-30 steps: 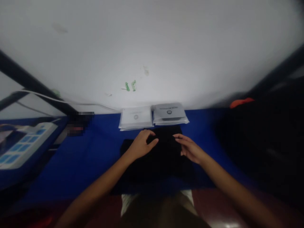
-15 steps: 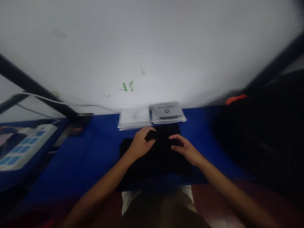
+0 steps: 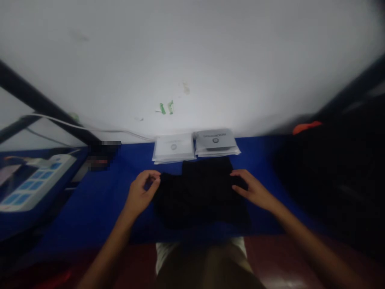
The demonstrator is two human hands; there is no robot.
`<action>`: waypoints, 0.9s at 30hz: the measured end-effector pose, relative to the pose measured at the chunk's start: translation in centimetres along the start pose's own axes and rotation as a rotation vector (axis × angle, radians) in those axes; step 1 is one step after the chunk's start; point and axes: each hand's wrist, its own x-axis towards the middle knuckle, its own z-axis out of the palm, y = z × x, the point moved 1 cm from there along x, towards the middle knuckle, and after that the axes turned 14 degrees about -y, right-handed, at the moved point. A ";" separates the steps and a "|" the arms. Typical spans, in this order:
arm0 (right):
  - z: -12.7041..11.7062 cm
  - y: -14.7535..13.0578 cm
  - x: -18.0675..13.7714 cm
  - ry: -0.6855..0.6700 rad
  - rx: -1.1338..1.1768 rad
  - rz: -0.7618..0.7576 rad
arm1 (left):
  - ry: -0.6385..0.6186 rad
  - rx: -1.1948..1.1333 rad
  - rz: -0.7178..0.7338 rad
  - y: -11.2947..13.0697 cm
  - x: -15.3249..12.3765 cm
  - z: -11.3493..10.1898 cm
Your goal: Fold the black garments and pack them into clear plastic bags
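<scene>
Curled at the fingers, the left hand is held at the far corner on the left side of a flat-lying black cloth, its thumb and fingertips brought nearly together; whether a bit of fabric is caught between them cannot be told. At the cloth's right edge, the right hand is held with a clear gap between thumb and forefinger, and nothing is seen to be gripped by it. The cloth is laid on a smooth blue table covering, directly in front of the body. With a hand set at either side, the fabric can probably be steadied across its width.

Just beyond the cloth, white-faced packets in clear plastic and grey-faced packets with dark lettering are placed side by side, seemingly set back to leave working room. Well to the left of the cloth, a long white power strip with blue socket panels is cut off by the picture's edge.

In the dim light, the cloth's folds and layers are lost in blackness. Between it and the strip, a dark object is masked by pixel blocks. Well to the cloth's right, a large black mass cannot be identified.
</scene>
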 end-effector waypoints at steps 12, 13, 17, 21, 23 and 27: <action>0.3 -0.6 -1.0 -0.156 -0.396 -0.019 | -0.664 0.468 0.516 5.3 2.8 5.1; 0.2 -0.6 -1.0 -0.128 -0.398 -0.023 | -0.665 0.473 0.517 5.3 2.9 5.1; -0.6 -1.0 0.0 -0.009 -0.385 -0.081 | -0.609 0.479 0.482 5.2 4.0 4.6; -2.1 -1.4 3.3 0.096 -0.419 -0.138 | -0.507 0.467 0.407 4.5 6.8 4.2; -2.5 -1.2 5.5 0.135 -0.481 -0.111 | -0.455 0.534 0.335 3.9 8.5 4.3; -2.2 -1.0 8.3 0.219 -0.682 0.034 | -0.383 0.661 0.215 3.6 10.2 4.6</action>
